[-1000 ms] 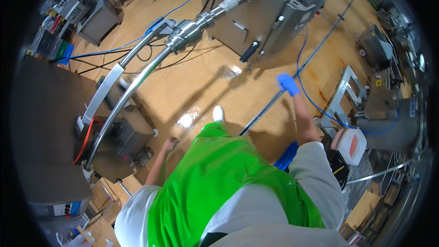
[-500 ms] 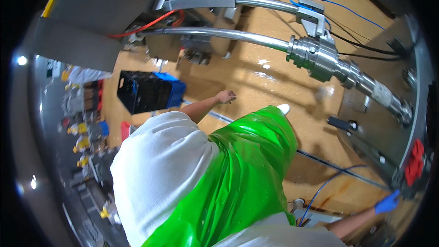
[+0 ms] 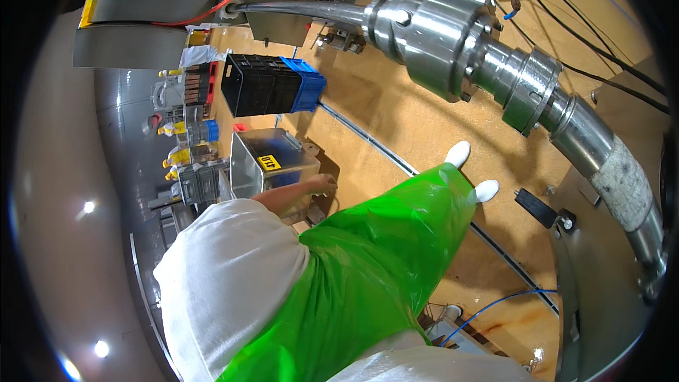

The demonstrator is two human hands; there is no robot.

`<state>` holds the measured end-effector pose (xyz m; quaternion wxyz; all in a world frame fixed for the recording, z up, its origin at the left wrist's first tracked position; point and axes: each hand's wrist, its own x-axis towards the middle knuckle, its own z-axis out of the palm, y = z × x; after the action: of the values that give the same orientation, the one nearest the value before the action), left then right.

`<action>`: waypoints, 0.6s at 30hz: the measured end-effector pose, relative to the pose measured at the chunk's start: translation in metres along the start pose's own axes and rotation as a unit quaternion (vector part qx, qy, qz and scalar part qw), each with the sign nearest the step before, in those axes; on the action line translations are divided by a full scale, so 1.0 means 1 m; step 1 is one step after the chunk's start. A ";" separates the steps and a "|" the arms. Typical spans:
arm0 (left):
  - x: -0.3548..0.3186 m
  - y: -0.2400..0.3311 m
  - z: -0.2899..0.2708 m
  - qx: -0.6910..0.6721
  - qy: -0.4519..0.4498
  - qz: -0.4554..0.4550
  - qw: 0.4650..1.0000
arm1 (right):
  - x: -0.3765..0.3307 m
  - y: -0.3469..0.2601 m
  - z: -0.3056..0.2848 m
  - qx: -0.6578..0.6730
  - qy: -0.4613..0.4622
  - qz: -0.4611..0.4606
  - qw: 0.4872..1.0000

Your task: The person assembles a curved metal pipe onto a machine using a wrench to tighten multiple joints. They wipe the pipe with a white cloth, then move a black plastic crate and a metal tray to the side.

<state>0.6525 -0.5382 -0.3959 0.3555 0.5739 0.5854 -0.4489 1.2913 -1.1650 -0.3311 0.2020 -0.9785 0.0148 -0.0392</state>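
One hand only shows: the left hand point(image 3: 322, 184), its bare forearm stretched out from a white sleeve, sits at the near rim of a shiny steel tub point(image 3: 272, 163) with a yellow label on its side; the fingers look curled at the edge, but whether they clasp it or merely touch it I cannot tell, and the right hand is out of view. That tub stands on the tan floor point(image 3: 396, 113) just ahead of the person's left side, upright and seemingly not lifted or tipped, so by my judgement the handling of it is only at its start, with the reach made and any move of the tub yet to come. Beyond it stands a stack of black crates point(image 3: 258, 85) with a blue crate point(image 3: 305, 85) hard against it, and further racks and containers to the left. A green plastic apron point(image 3: 375, 262) hangs down over two white boots. Overhead to the right runs a thick steel pipe point(image 3: 481, 64) with heavy couplings, close to the head and the likeliest thing to knock; cables and a thin floor rail cross the ground nearby
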 end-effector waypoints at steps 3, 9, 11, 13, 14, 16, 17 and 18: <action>-0.013 0.036 0.032 -0.017 -0.031 0.000 0.999 | 0.002 0.002 0.014 0.017 -0.022 0.002 1.000; 0.008 0.059 0.053 -0.092 -0.043 0.008 0.995 | -0.001 0.006 0.022 0.032 -0.042 0.015 0.999; 0.015 0.055 0.055 -0.097 -0.042 0.001 0.994 | -0.005 0.008 0.022 0.035 -0.045 0.021 0.998; 0.017 0.053 0.058 -0.089 -0.028 0.000 0.996 | -0.007 0.009 0.022 0.041 -0.046 0.026 0.998; 0.018 0.052 0.061 -0.082 -0.030 0.000 0.996 | -0.009 0.010 0.020 0.039 -0.047 0.028 0.998; 0.019 0.050 0.065 -0.068 -0.032 0.000 0.997 | -0.011 0.012 0.016 0.040 -0.047 0.034 0.998; 0.023 0.046 0.067 -0.074 -0.033 -0.006 0.997 | -0.013 0.012 0.015 0.042 -0.046 0.039 0.997; 0.026 0.042 0.068 -0.070 -0.037 -0.010 0.997 | -0.013 0.013 0.013 0.043 -0.047 0.043 0.997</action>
<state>0.6855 -0.5950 -0.4482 0.4113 0.5248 0.6076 -0.4316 1.2792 -1.1713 -0.3496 0.2461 -0.9680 0.0459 0.0148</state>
